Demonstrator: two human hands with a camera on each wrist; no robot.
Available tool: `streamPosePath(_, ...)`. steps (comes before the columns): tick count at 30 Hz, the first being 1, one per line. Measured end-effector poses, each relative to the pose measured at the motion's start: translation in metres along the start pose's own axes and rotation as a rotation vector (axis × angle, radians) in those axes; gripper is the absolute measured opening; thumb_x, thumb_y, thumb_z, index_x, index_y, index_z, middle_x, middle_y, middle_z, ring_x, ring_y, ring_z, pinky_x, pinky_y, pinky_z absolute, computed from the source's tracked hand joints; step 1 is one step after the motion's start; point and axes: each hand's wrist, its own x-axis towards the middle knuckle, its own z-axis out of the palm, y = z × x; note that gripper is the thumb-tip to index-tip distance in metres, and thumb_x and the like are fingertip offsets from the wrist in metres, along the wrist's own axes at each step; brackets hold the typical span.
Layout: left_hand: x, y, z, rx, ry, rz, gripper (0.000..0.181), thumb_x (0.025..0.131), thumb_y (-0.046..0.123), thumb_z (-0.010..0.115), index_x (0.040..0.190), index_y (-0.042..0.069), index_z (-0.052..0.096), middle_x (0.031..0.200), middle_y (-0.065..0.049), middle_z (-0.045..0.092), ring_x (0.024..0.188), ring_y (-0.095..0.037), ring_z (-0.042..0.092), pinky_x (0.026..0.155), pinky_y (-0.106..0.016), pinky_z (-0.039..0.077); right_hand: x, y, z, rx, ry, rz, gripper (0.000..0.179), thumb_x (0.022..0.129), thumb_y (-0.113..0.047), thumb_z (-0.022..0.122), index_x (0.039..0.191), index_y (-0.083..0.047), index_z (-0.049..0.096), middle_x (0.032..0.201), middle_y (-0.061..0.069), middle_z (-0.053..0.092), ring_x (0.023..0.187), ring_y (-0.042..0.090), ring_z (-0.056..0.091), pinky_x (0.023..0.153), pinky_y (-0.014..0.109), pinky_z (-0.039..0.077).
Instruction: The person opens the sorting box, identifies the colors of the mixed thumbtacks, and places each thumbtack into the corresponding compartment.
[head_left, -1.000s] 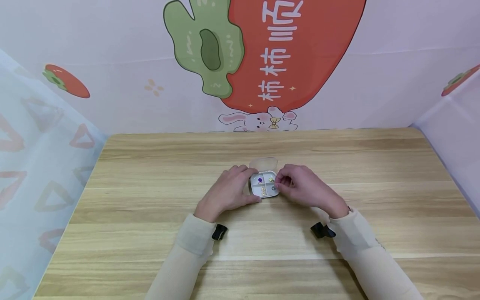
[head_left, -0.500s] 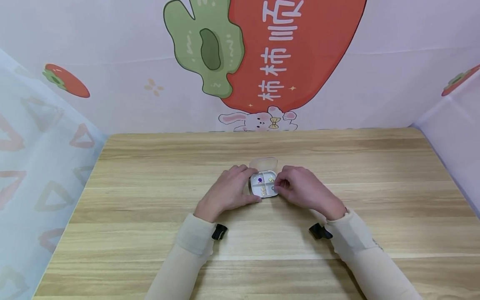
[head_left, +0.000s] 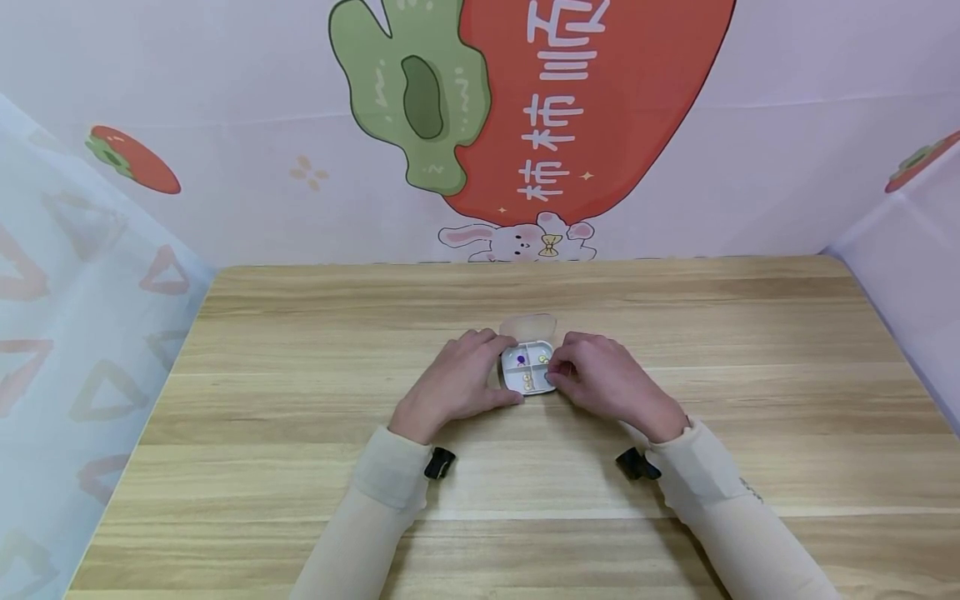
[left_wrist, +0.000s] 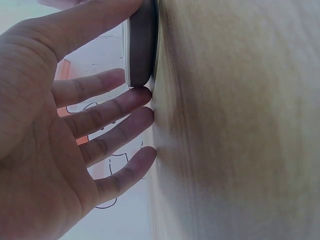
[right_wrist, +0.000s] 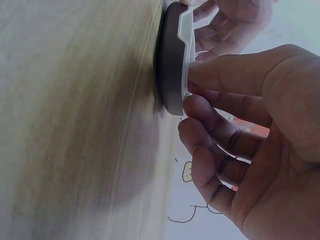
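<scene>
A small white box (head_left: 528, 387) with a dark outer shell and several compartments lies on the table, its clear lid (head_left: 528, 326) tipped back. My left hand (head_left: 461, 379) holds the box between thumb and index finger at its left side; in the left wrist view the other fingers spread beside it. A purple bead-like piece (head_left: 521, 360) sits in the back left compartment, yellowish pieces (head_left: 528, 382) in the front left one. The curled thumb and fingertips of my right hand (head_left: 603, 375) reach into the right compartments; what they pinch is hidden.
The box stands on a wood-grain table (head_left: 337, 500). Printed cloth (head_left: 225, 192) with persimmon drawings hangs behind the far edge and along both sides. Black clips (head_left: 440, 463) sit at both sleeve cuffs.
My right hand and forearm have shifted slightly left, its fingertips further over the right compartments. The left hand and the box stay put.
</scene>
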Motion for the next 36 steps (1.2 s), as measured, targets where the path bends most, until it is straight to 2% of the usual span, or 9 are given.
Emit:
streamPosePath(11, 0.001, 0.001, 0.0, 0.0, -0.007, -0.004, 0.072, 0.082, 0.048, 0.083, 0.141, 0.013, 0.059, 0.129, -0.004, 0.06, 0.113, -0.02, 0.053, 0.098, -0.042, 0.044, -0.001, 0.001, -0.001, 0.012, 0.013, -0.009, 0.006, 0.089, -0.011, 0.078, 0.094, -0.01, 0.079, 0.085, -0.004, 0.064, 0.072, 0.012, 0.056, 0.067, 0.031, 0.047)
streamPosePath(19, 0.001, 0.001, -0.001, 0.0, -0.012, -0.001, 0.073, 0.083, 0.047, 0.083, 0.141, 0.013, 0.058, 0.131, -0.005, 0.06, 0.116, -0.021, 0.054, 0.101, -0.043, 0.043, -0.002, 0.007, -0.008, 0.088, 0.062, -0.039, 0.004, 0.087, -0.01, 0.078, 0.091, -0.008, 0.077, 0.082, -0.005, 0.064, 0.072, 0.012, 0.057, 0.068, 0.031, 0.05)
streamPosePath(27, 0.001, 0.0, -0.001, -0.02, -0.018, -0.005, 0.073, 0.082, 0.047, 0.084, 0.142, 0.013, 0.058, 0.132, -0.005, 0.06, 0.116, -0.021, 0.053, 0.102, -0.043, 0.042, -0.003, 0.019, -0.015, 0.168, 0.085, 0.025, 0.003, 0.091, -0.011, 0.074, 0.092, -0.009, 0.076, 0.082, -0.003, 0.064, 0.076, 0.015, 0.059, 0.07, 0.034, 0.051)
streamPosePath(36, -0.001, -0.003, -0.002, -0.051, -0.014, -0.001, 0.073, 0.081, 0.045, 0.085, 0.142, 0.014, 0.058, 0.134, -0.006, 0.059, 0.121, -0.023, 0.053, 0.107, -0.046, 0.04, 0.0, 0.028, -0.018, 0.276, 0.111, 0.12, 0.01, 0.094, -0.005, 0.067, 0.102, -0.003, 0.073, 0.09, 0.005, 0.067, 0.082, 0.021, 0.06, 0.075, 0.038, 0.051)
